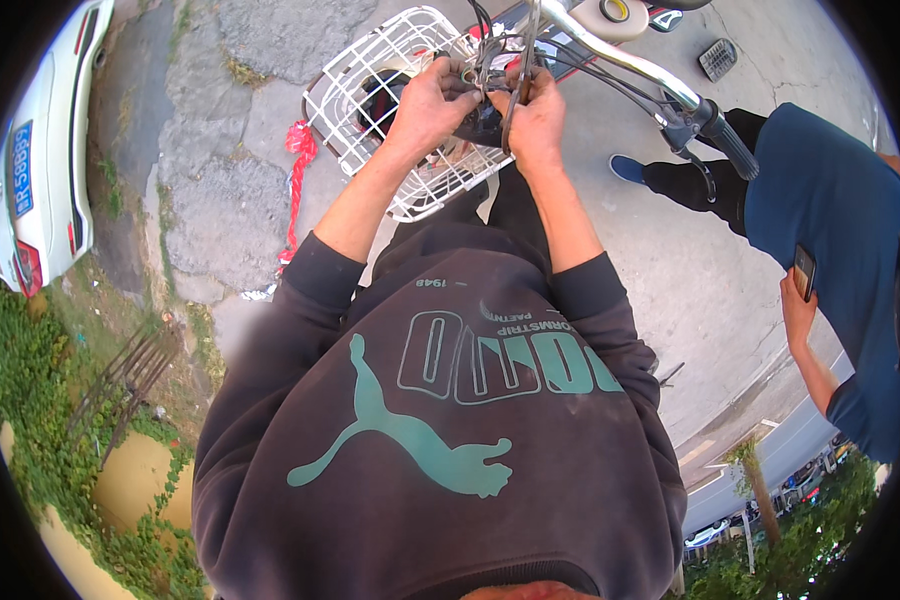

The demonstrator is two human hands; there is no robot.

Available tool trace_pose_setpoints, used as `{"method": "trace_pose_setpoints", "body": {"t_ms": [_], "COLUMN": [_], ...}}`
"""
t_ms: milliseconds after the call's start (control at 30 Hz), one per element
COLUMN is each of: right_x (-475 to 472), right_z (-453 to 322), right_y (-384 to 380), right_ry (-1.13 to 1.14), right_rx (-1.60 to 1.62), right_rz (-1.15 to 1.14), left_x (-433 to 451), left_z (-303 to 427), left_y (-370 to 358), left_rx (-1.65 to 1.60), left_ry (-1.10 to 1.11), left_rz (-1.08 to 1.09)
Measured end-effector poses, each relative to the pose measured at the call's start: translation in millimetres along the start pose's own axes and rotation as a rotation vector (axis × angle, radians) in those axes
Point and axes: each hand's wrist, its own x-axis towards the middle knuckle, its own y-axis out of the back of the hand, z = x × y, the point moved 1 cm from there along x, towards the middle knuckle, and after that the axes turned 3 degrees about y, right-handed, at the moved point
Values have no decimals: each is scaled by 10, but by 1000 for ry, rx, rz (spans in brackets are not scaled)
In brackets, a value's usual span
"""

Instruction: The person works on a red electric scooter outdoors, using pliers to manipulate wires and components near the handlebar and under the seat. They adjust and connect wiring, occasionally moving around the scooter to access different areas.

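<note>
My left hand point(439, 101) pinches thin electrical wires point(483, 64) at the front of a bicycle-type vehicle, above its white wire basket point(424, 196). Close to its right, my right hand point(534, 116) grips part of the same wiring, its fingers partly hidden by a hanging cable. Beneath both hands is a dark, glossy part point(484, 127). The fingertips and wire ends are too small to make out fully. The chrome handlebar point(622, 58) curves off to the right, ending in a black grip point(731, 142) with a brake lever point(699, 166).
A roll of tape point(614, 10) lies on a beige surface beyond the handlebar. On the pavement is a dark ribbed pad point(718, 60). To the right stands a person in blue point(832, 187) holding a phone point(804, 272). Red plastic strip point(297, 187) hangs beside the basket; a white car point(52, 150) is at left.
</note>
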Motion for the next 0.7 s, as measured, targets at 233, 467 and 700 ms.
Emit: {"method": "trace_pose_setpoints", "body": {"t_ms": [233,467,700], "right_x": [174,209,46], "right_z": [-143,-37,-89], "right_y": [91,105,79], "right_ry": [-73,-234,-257], "right_rx": [-114,52,185], "right_rz": [-235,-191,-100], "left_x": [-14,17,-15], "left_z": [3,158,127], "left_y": [-79,-18,41], "left_rx": [-25,240,62], "left_ry": [-138,-346,-139], "left_rz": [60,101,43]}}
